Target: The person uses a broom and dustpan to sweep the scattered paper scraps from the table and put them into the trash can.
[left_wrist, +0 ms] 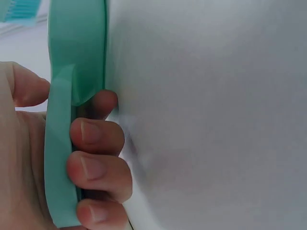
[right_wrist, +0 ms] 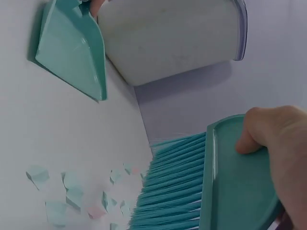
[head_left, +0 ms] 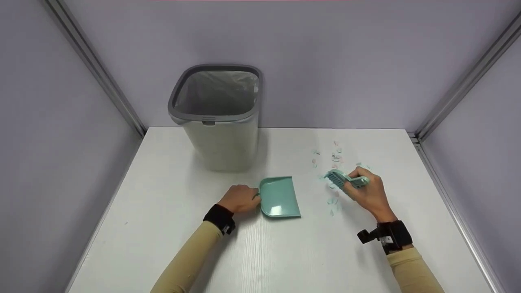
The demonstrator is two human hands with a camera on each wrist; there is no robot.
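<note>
A teal dustpan (head_left: pixel 279 196) lies flat on the white table (head_left: pixel 163 228), its open mouth facing right. My left hand (head_left: pixel 241 198) grips its handle (left_wrist: pixel 60 158), fingers curled round it. My right hand (head_left: pixel 366 191) holds a small teal brush (head_left: pixel 341 179) by its back (right_wrist: pixel 237 177), bristles (right_wrist: pixel 172 184) pointing left and down over scattered paper scraps (head_left: pixel 334 156). More of the scraps (right_wrist: pixel 72 199) lie under the bristles. The brush is a short way right of the dustpan (right_wrist: pixel 72 48).
A grey bin (head_left: pixel 217 116) lined with a clear bag stands at the back of the table, behind the dustpan. The bin's side (right_wrist: pixel 172 38) shows in the right wrist view. Lilac walls with metal posts enclose the table on three sides.
</note>
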